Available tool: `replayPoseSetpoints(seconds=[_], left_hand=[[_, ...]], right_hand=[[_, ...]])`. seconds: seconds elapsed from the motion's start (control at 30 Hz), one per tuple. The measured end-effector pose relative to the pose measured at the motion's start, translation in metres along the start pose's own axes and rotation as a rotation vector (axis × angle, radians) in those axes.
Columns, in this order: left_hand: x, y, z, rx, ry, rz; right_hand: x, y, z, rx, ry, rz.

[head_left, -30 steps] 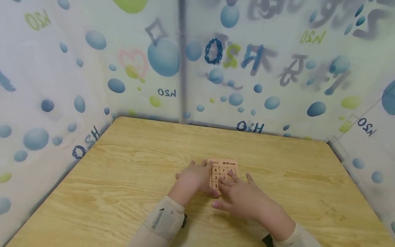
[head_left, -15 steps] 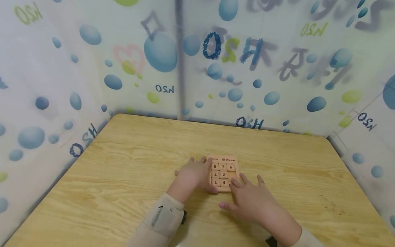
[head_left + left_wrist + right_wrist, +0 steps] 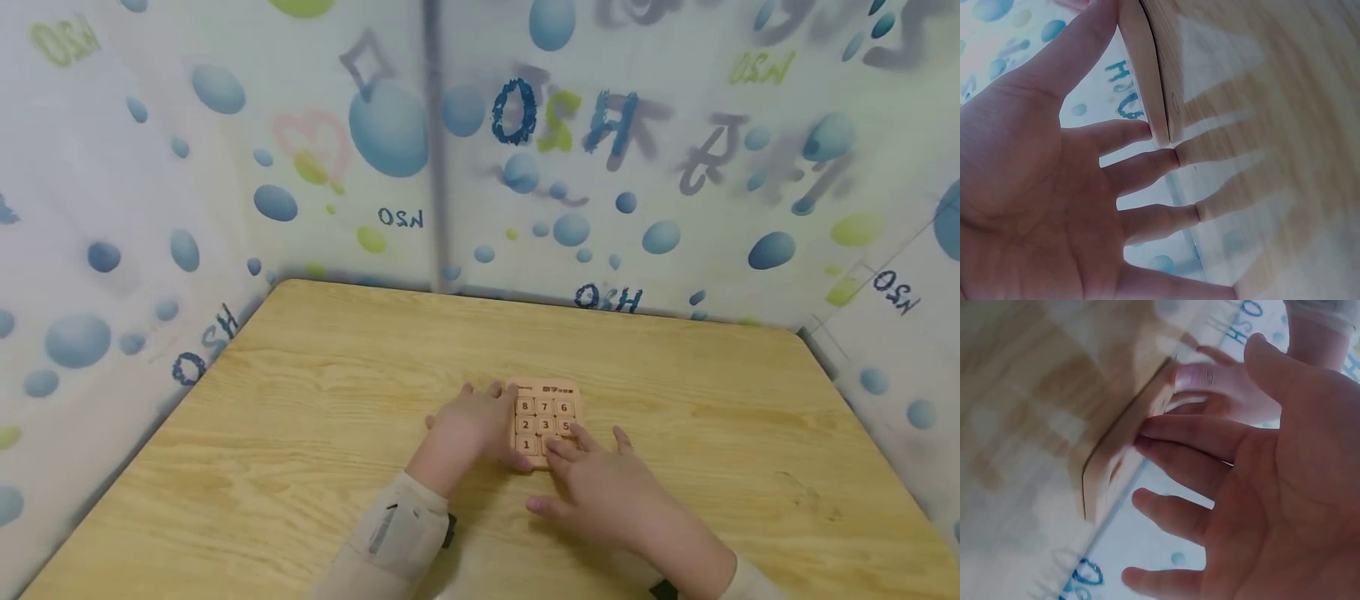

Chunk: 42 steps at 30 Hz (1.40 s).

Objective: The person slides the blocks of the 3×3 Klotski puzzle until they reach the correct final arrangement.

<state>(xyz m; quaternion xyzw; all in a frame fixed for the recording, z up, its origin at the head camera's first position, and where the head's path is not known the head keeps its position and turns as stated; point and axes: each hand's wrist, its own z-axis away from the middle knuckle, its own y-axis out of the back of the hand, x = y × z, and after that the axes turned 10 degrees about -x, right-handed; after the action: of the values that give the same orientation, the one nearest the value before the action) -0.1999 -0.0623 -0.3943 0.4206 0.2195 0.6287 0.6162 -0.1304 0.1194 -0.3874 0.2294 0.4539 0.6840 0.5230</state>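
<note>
A wooden number sliding puzzle (image 3: 543, 404) lies flat on the table between both hands. Its tiles read 8, 7, 6 on top and 2, 3, 5 in the middle row. Tile 1 (image 3: 527, 445) shows at bottom left; fingers cover most of the rest of that row. My left hand (image 3: 472, 425) steadies the board's left side, fingers spread and nearly straight, thumb at the near corner. In the left wrist view, the board's edge (image 3: 1144, 75) meets the thumb and a fingertip. My right hand (image 3: 607, 492) touches the bottom row with straight fingertips, its thumb held apart.
The wooden table (image 3: 337, 358) stretches out around the puzzle. Patterned walls (image 3: 615, 167) with blue bubbles and H2O lettering stand close behind its back edge and along both sides. Light sleeves with dark straps cover the forearms.
Tile 5 now fills the gap that showed in the right column's middle row. My right fingertips went right off the tiles, then back left onto the bottom row. My left hand stayed put.
</note>
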Motion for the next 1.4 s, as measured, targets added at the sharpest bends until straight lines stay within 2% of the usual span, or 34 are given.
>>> replayPoseSetpoints(seconds=[0.1, 0.17, 0.4, 0.67, 0.77, 0.9, 1.07, 1.27, 1.4], left_hand=[[0.002, 0.001, 0.0, -0.005, -0.007, -0.009], [0.003, 0.001, 0.001, -0.006, -0.007, -0.015], [-0.001, -0.002, 0.001, 0.009, -0.003, 0.007], [0.0, -0.002, 0.0, 0.008, -0.004, 0.009], [-0.001, -0.001, -0.001, 0.008, -0.006, 0.006], [-0.004, -0.003, 0.0, 0.002, 0.002, 0.029], [-0.008, -0.009, 0.001, -0.003, 0.007, 0.024], [-0.005, -0.006, -0.001, 0.016, -0.006, 0.013], [-0.002, -0.002, -0.001, 0.015, -0.008, -0.003]], right_hand=[[0.003, 0.003, 0.004, -0.009, -0.055, -0.009], [0.002, 0.004, 0.004, -0.011, -0.057, -0.004], [-0.011, 0.001, -0.011, 0.023, 0.105, -0.006], [0.007, 0.004, -0.002, -0.013, 0.021, -0.015], [0.007, 0.007, -0.004, -0.011, 0.038, -0.002], [-0.003, 0.008, -0.017, -0.01, 0.094, -0.009], [-0.012, 0.007, -0.029, -0.014, 0.089, 0.004], [-0.008, 0.006, -0.016, -0.051, 0.099, -0.071], [0.001, 0.013, -0.012, -0.021, 0.066, -0.077]])
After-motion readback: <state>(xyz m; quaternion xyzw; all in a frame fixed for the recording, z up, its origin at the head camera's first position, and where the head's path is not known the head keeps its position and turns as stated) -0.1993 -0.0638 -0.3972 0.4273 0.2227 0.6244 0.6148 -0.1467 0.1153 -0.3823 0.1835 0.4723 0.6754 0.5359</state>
